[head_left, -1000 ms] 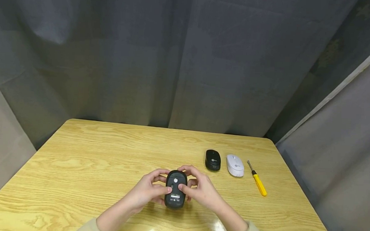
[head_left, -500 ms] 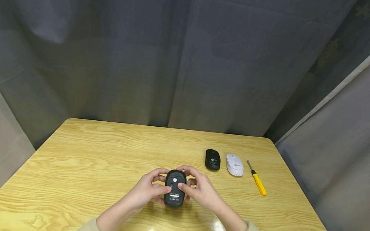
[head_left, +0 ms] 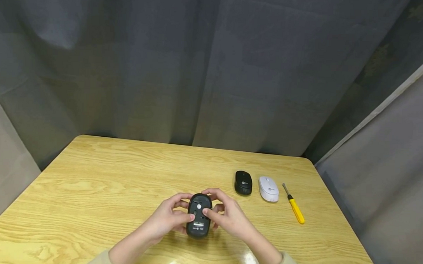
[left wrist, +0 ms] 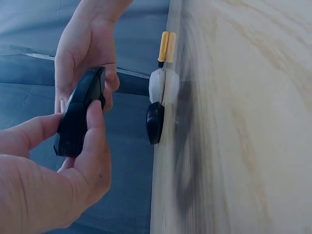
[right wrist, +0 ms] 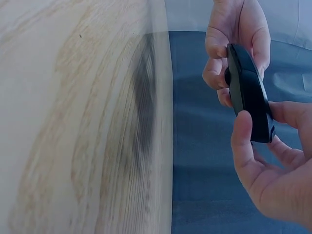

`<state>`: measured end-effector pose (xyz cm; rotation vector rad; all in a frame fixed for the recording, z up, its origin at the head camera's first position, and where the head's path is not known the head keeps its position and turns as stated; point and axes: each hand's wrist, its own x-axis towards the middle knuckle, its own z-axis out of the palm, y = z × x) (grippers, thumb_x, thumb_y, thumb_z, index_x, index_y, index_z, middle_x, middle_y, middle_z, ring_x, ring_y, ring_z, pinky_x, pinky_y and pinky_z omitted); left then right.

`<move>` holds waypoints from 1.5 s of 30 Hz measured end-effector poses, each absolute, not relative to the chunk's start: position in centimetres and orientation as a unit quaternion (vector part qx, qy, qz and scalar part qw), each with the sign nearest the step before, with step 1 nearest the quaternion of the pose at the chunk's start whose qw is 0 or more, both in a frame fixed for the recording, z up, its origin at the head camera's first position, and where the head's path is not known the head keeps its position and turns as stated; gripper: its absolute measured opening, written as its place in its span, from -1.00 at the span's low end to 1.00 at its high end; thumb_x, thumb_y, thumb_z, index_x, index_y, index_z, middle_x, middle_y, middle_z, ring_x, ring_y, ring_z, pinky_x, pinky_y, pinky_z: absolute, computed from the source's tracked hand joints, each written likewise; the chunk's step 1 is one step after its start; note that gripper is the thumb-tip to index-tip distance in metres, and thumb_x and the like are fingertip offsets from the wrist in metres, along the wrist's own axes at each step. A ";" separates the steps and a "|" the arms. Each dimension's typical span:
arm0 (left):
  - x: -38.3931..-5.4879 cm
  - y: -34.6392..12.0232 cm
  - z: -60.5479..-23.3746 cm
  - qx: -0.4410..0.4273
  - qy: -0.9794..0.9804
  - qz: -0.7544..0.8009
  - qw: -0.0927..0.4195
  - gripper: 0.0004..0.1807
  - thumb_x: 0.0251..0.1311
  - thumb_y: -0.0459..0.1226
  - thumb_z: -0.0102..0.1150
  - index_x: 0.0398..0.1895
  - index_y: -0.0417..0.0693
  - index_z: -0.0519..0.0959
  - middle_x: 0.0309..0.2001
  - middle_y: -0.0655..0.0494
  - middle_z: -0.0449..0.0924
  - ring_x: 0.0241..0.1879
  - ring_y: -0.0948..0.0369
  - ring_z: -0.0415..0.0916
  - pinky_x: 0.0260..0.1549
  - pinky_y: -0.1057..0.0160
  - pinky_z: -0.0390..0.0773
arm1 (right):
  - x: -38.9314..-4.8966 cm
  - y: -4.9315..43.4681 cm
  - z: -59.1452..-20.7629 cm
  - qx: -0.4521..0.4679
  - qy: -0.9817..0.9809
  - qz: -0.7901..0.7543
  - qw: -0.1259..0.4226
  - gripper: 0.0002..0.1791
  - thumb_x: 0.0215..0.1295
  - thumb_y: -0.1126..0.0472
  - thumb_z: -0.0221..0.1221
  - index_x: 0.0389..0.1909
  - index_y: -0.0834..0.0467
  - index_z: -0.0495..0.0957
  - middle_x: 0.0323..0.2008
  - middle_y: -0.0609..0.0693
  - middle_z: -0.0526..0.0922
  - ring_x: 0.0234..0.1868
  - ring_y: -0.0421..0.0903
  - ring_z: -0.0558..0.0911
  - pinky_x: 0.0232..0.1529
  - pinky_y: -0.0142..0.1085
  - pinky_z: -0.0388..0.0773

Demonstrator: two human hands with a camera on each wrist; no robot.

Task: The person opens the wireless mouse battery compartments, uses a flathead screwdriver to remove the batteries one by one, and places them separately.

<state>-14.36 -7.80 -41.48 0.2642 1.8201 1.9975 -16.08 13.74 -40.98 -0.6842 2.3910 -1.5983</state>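
Observation:
A black computer mouse [head_left: 198,226] is held above the table with its underside, label and round white spot facing up. My left hand [head_left: 167,216] grips its left side, the thumb lying on the underside. On the opposite side my right hand [head_left: 227,216] grips it the same way, thumb near the middle of the underside. Both wrist views show the mouse edge-on, the left one with the mouse [left wrist: 78,114] pinched between fingers and thumb. The top shell faces down, hidden in the head view.
Another black mouse [head_left: 243,183] lies on the wooden table [head_left: 126,175] right of the hands. Beside it are a white mouse [head_left: 268,189] and a screwdriver [head_left: 296,210] with a yellow handle. A grey curtain [head_left: 164,68] hangs behind the table.
The held mouse has tilted slightly and shifted a little to the left, and a gap line now shows near the top of its underside. Both hands keep their grip.

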 end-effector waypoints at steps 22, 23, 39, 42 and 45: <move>-13.7 -8.0 -42.0 0.096 0.648 0.725 0.215 -0.33 0.05 -0.43 0.22 0.28 -0.27 0.25 -0.03 -0.21 0.39 -0.28 0.09 0.62 -0.36 0.00 0.65 | -19.5 13.2 -39.8 -0.173 0.807 -0.563 0.039 -0.54 0.18 0.28 0.26 0.13 0.05 0.47 -0.43 0.06 0.61 -0.42 -0.01 0.58 -0.48 -0.16 0.61; -13.7 -8.1 -42.1 0.095 0.649 0.724 0.215 -0.33 0.05 -0.43 0.22 0.28 -0.27 0.25 -0.03 -0.21 0.40 -0.28 0.09 0.62 -0.36 0.00 0.65 | -19.7 13.2 -39.8 -0.170 0.807 -0.564 0.043 -0.54 0.19 0.27 0.26 0.14 0.04 0.47 -0.43 0.06 0.61 -0.44 -0.01 0.58 -0.49 -0.18 0.61; -13.5 -8.7 -42.5 0.092 0.651 0.721 0.220 -0.33 0.07 -0.39 0.23 0.28 -0.28 0.25 -0.03 -0.22 0.41 -0.27 0.09 0.62 -0.37 0.02 0.65 | -24.9 12.1 -41.2 -0.147 0.829 -0.540 0.024 -0.51 0.18 0.26 0.27 0.16 0.05 0.46 -0.44 0.06 0.63 -0.45 -0.03 0.54 -0.44 -0.06 0.59; -13.5 -8.8 -42.5 0.088 0.653 0.718 0.222 -0.33 0.07 -0.38 0.25 0.28 -0.26 0.26 -0.03 -0.20 0.42 -0.27 0.09 0.62 -0.38 0.04 0.65 | -25.5 11.8 -41.6 -0.135 0.831 -0.539 0.027 -0.52 0.16 0.22 0.30 0.13 -0.03 0.48 -0.46 0.00 0.64 -0.43 0.08 0.57 -0.39 0.03 0.58; -13.5 -8.9 -42.5 0.084 0.655 0.717 0.224 -0.34 0.07 -0.37 0.25 0.27 -0.25 0.26 -0.03 -0.19 0.43 -0.27 0.10 0.62 -0.38 0.05 0.65 | -26.1 11.4 -41.9 -0.129 0.833 -0.537 0.030 -0.51 0.14 0.23 0.31 0.12 -0.03 0.49 -0.48 0.00 0.65 -0.41 0.21 0.55 -0.37 0.08 0.56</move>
